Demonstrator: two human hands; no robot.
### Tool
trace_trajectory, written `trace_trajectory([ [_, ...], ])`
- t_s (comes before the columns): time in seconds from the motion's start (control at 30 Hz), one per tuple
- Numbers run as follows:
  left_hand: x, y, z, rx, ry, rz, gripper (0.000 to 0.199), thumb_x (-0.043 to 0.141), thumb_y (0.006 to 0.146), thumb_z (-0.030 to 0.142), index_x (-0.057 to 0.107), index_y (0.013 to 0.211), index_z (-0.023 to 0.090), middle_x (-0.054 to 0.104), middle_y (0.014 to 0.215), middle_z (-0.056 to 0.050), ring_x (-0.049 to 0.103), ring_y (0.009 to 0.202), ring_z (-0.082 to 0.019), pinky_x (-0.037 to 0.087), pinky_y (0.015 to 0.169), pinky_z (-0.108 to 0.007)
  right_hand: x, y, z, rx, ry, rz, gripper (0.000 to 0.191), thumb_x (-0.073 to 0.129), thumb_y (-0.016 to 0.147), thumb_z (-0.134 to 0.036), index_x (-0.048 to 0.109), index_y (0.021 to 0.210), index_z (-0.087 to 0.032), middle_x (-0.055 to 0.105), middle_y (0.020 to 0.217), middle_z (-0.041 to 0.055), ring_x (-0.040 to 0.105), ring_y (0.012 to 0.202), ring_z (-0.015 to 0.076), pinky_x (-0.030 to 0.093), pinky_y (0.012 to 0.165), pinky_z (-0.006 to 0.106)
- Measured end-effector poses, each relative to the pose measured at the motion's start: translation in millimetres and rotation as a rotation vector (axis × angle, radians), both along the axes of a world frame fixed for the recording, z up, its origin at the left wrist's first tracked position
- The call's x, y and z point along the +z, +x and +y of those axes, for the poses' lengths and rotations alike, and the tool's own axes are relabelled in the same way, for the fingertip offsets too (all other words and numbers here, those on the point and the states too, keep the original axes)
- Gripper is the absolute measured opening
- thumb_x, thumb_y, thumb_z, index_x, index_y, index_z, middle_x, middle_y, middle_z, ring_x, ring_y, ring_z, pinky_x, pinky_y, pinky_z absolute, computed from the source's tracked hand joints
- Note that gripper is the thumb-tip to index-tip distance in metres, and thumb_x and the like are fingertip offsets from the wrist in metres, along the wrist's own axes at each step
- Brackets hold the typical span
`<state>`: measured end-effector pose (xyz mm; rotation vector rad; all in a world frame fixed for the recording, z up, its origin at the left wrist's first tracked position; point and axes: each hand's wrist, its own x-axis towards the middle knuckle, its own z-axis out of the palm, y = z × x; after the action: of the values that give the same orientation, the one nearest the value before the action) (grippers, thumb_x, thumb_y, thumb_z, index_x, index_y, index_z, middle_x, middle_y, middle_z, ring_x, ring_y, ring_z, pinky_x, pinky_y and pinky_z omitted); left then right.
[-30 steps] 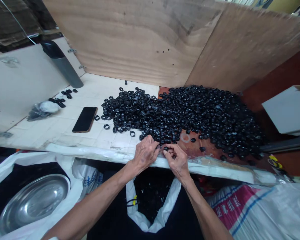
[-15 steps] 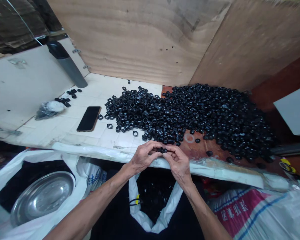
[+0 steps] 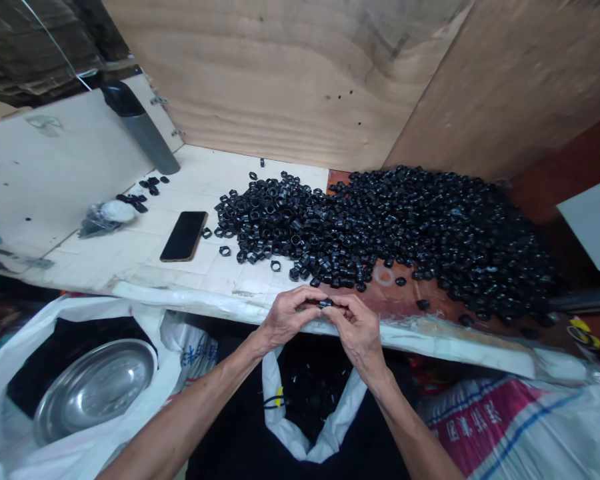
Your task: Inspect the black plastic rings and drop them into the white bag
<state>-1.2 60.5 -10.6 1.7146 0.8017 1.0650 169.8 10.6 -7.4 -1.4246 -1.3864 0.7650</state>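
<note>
My left hand (image 3: pixel 293 312) and my right hand (image 3: pixel 353 325) meet at the table's front edge, fingertips closed on a small black plastic part (image 3: pixel 325 303) between them. Its exact shape is mostly covered by the fingers. Just beyond the hands lies a spread of black ring-shaped nuts (image 3: pixel 270 213), running into a larger heap of shiny black caps (image 3: pixel 455 233) on the right. Below my hands an open white sack (image 3: pixel 303 447) sits in front of my body, with black pieces (image 3: pixel 313 393) inside.
A phone (image 3: pixel 184 237) lies on the table, left of the nuts. Behind it a grey bottle (image 3: pixel 153 137) leans at the side panel, near a clear plastic bag (image 3: pixel 107 217). A steel basin (image 3: pixel 97 390) rests in a white sack at lower left. Plywood (image 3: pixel 290 80) closes the back.
The view has shifted slightly, so the table's things appear a little further right. My fingers have moved a little around the small black part; both hands stay together at the edge.
</note>
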Motion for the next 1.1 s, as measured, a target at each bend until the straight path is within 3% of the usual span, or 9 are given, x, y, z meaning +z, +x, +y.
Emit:
trace_trajectory([
  [0.13,-0.9,0.5,0.0,-0.016,0.007,-0.015,0.019,0.069,0.086,0.024,0.072,0.102,0.014,0.072,0.102,-0.012,0.07,0.097,-0.02,0.06,0.083,-0.032,5.7,2.4,2.4,0.026,0.05,-0.187,0.02,0.066,0.089,-0.034,0.068,0.075,-0.019,0.06,0.072,0.001,0.056,0.06,0.0128,0.047,0.057,0.025],
  [0.33,-2.6,0.3,0.3,-0.017,-0.076,-0.071,0.021,0.069,0.085,0.026,0.071,0.102,0.014,0.07,0.105,-0.013,0.069,0.099,-0.022,0.06,0.083,-0.034,7.5,6.4,1.9,0.083,0.093,-0.141,0.029,0.063,0.091,-0.029,0.062,0.118,-0.02,0.065,0.085,0.0031,0.062,0.067,0.0152,0.054,0.067,0.029],
  [0.43,-4.1,-0.7,1.0,-0.004,-0.072,-0.075,0.02,0.07,0.085,0.025,0.071,0.101,0.015,0.071,0.104,-0.012,0.069,0.1,-0.022,0.06,0.084,-0.034,7.4,7.7,2.7,0.118,0.089,-0.246,0.014,0.057,0.094,-0.028,0.068,0.098,-0.021,0.067,0.085,0.0051,0.064,0.071,0.0176,0.053,0.069,0.03],
  [0.57,-5.6,-0.5,1.2,0.011,-0.099,-0.098,0.02,0.07,0.084,0.025,0.071,0.101,0.015,0.07,0.105,-0.012,0.069,0.099,-0.022,0.061,0.082,-0.033,6.4,5.2,4.5,0.093,0.094,-0.395,0.028,0.055,0.096,-0.029,0.063,0.07,-0.021,0.059,0.063,0.0011,0.057,0.06,0.0152,0.048,0.064,0.028],
  [0.67,-5.4,0.4,0.8,0.011,-0.138,-0.141,0.021,0.071,0.083,0.025,0.071,0.102,0.015,0.07,0.106,-0.012,0.069,0.099,-0.022,0.061,0.082,-0.034,6.4,3.0,4.5,0.047,0.087,-0.302,0.014,0.058,0.094,-0.031,0.067,0.094,-0.02,0.064,0.074,0.0025,0.06,0.064,0.0159,0.051,0.065,0.028],
  [0.73,-4.5,0.9,0.6,0.014,-0.146,-0.144,0.021,0.071,0.083,0.024,0.071,0.102,0.015,0.07,0.105,-0.012,0.069,0.099,-0.022,0.061,0.082,-0.034,7.1,2.8,5.2,0.068,0.101,-0.256,0.02,0.059,0.093,-0.03,0.066,0.108,-0.02,0.067,0.084,0.0045,0.063,0.071,0.0176,0.053,0.069,0.029],
  [0.87,-2.3,1.4,0.9,0.036,-0.142,-0.12,0.021,0.071,0.084,0.024,0.071,0.102,0.015,0.07,0.105,-0.012,0.069,0.097,-0.021,0.06,0.08,-0.033,9.6,4.5,8.6,0.07,0.102,-0.33,0.02,0.058,0.094,-0.031,0.069,0.081,-0.02,0.063,0.068,0.0016,0.057,0.059,0.0149,0.049,0.062,0.028],
  [0.97,-2.5,1.3,0.9,0.046,-0.138,-0.119,0.02,0.069,0.084,0.024,0.071,0.102,0.014,0.07,0.105,-0.012,0.069,0.096,-0.021,0.06,0.079,-0.032,11.8,4.7,9.6,0.095,0.108,-0.333,0.018,0.059,0.093,-0.033,0.071,0.09,-0.02,0.064,0.07,0.0018,0.057,0.059,0.0144,0.05,0.061,0.027],
  [1.1,-5.6,0.7,0.3,0.057,-0.128,-0.113,0.019,0.069,0.084,0.022,0.071,0.102,0.015,0.07,0.105,-0.011,0.068,0.096,-0.02,0.06,0.079,-0.031,13.8,2.7,7.8,0.093,0.12,-0.348,0.017,0.062,0.091,-0.031,0.069,0.08,-0.019,0.061,0.066,0.0013,0.055,0.057,0.0143,0.049,0.059,0.027],
])
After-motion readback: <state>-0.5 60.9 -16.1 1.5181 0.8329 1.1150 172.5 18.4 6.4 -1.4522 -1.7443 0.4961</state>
